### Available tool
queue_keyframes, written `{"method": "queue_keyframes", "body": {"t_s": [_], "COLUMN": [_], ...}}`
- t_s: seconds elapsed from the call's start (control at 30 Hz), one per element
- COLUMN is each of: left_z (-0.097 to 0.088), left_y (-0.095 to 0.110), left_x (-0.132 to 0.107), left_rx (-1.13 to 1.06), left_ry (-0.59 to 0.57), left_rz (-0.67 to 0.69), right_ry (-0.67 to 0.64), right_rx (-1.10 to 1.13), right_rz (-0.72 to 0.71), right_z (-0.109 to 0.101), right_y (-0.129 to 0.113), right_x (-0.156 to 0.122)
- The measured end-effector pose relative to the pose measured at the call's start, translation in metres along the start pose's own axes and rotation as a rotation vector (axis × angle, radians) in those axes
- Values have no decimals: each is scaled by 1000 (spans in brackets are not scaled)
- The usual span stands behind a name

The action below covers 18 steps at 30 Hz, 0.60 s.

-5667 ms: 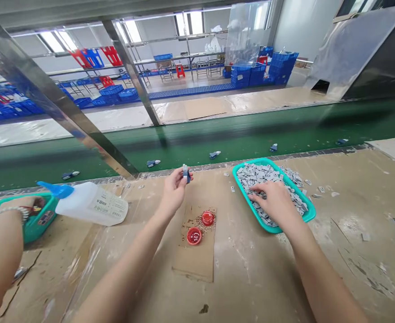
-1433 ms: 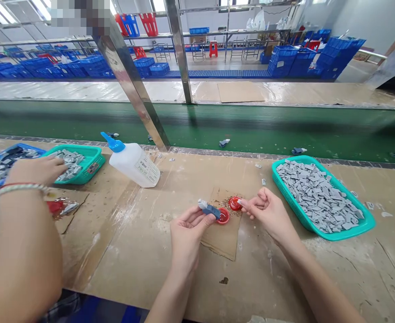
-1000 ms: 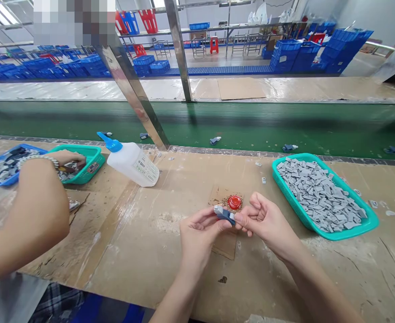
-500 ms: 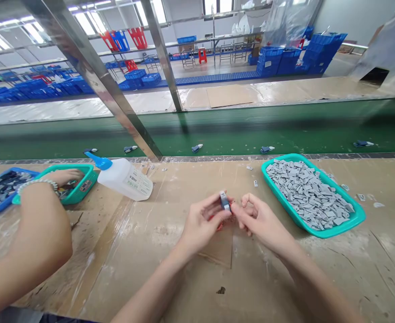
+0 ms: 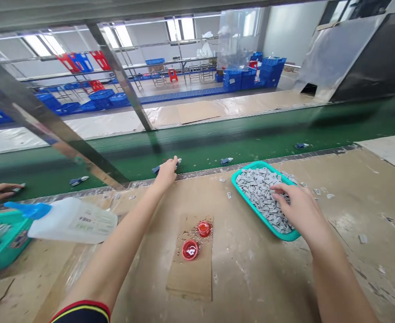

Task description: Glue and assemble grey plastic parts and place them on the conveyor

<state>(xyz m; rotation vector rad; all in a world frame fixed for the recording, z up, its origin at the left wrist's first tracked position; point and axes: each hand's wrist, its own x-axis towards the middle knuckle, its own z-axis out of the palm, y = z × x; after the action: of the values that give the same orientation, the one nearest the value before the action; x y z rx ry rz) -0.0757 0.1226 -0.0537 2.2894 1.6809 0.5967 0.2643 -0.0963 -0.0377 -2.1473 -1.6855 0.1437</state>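
Note:
My left hand (image 5: 167,174) reaches onto the green conveyor belt, its fingers closed around a small dark blue part with a pale tip (image 5: 155,169). The hand covers the middle of that part. Over the green tray (image 5: 236,188) on the right, my right hand (image 5: 296,204) has its thumb and forefinger slightly apart, touching or just above small grey plastic pieces (image 5: 260,188). Between my arms, two small red cups (image 5: 190,250) with shiny liquid inside sit on a cardboard piece (image 5: 190,285) strewn with crumbs.
A white bottle with a blue nozzle (image 5: 72,220) stands left of my left forearm. Further left are another green tray (image 5: 19,244) and a co-worker's hand (image 5: 0,193) at the belt. More dark blue parts (image 5: 226,160) lie on the belt (image 5: 197,139). A metal post (image 5: 96,166) rises beside it.
My hands, together over the cardboard with a dark blue part before, are now apart: left forward onto the belt, right over the tray. The red cups are uncovered. The co-worker's hand is now at the belt.

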Motion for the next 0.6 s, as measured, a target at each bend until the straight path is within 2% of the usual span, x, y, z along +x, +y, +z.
{"method": "queue_keyframes", "body": {"t_s": [0.07,0.17,0.3,0.4,0.5,0.6], "left_z": [5,13,15,5,-12,-29], "left_y": [-4,-5,-1,-4,-14,-23], "left_x": [7,14,18,17,11,-2], "left_rx": [57,130,160,159,146,81], "left_ry": [-45,-85,-70,27,165,199], "left_rz": [-4,-20,-29,-75,-204,-316], "right_ry": [-25,-61,-96,-95,-68,-71], "right_rx": [-20,-43,-116,-187,-240,-259], "right_rz": [14,-57,-151,-162,-196,-277], "right_z": [-1,-2,6,15,20,21], "right_y": [-5,-15,-27,-33,-38,-38], "right_x": [7,22,44,52,50,46]}}
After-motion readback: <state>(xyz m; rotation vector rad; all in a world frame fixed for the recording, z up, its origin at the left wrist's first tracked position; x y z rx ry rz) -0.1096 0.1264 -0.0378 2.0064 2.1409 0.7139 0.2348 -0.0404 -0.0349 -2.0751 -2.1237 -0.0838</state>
